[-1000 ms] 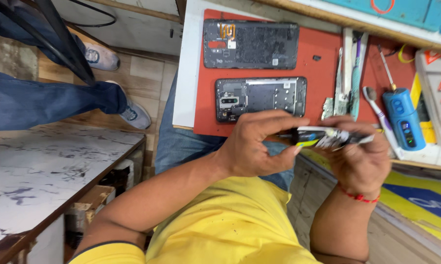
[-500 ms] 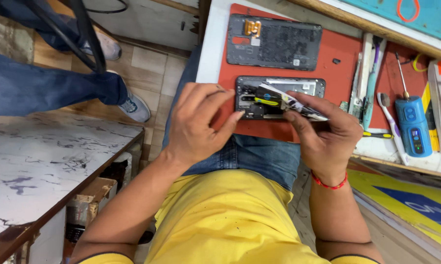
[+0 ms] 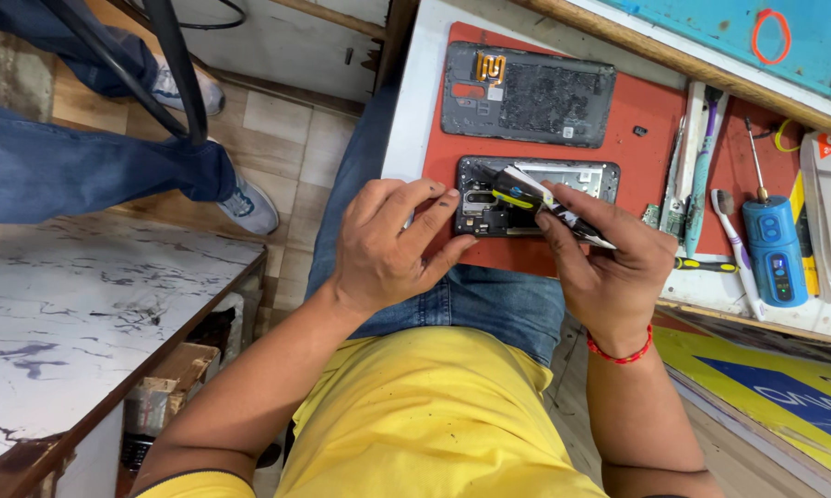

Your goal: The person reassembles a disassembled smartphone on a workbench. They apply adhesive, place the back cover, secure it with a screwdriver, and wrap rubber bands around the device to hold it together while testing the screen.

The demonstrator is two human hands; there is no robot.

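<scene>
Two hands meet over an opened phone body (image 3: 537, 195) that lies on a red work mat (image 3: 636, 157) at the near edge of the bench. The right hand (image 3: 609, 263) is closed around a slim tool with a yellow band (image 3: 535, 198), its tip angled down and left into the left end of the phone's bare frame. The left hand (image 3: 388, 244) holds nothing; its fingers are loosely spread, and the fingertips rest against the phone's left edge as if to brace it.

One risk, as a judgement, is a slip: the phone sits close to the mat's near rim, above the person's lap, and if the bracing fingers give, the tip could skid across the exposed parts inside or push the frame off the edge. Too steep an angle could also gouge a delicate piece.

Farther away on the mat lies a dark back cover (image 3: 526, 92). To the right are a toothbrush (image 3: 733, 244), a blue cylindrical driver (image 3: 773, 249) and several thin tools (image 3: 692, 166), all well apart from the hands.
</scene>
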